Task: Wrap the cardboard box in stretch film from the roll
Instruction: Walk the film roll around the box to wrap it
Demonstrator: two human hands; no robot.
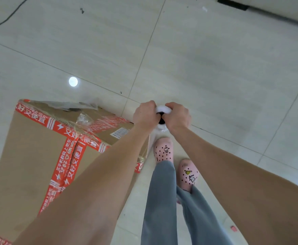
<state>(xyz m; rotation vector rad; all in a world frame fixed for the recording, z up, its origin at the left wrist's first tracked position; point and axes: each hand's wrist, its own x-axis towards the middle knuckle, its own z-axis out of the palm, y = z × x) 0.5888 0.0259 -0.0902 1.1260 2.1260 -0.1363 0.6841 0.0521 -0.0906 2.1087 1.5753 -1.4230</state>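
Just right of the tall brown cardboard box with red printed tape [38,156], both hands grip the white roll of clear stretch film [162,117] upright: left hand [145,115] and right hand [177,117] are wrapped around its top end. Some film already clings near the box's top. Tip: keep tension steady and walk close around the corners, overlapping each pass.

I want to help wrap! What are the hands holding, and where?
Both hands, left hand and right hand, grip the stretch film roll at its top end.
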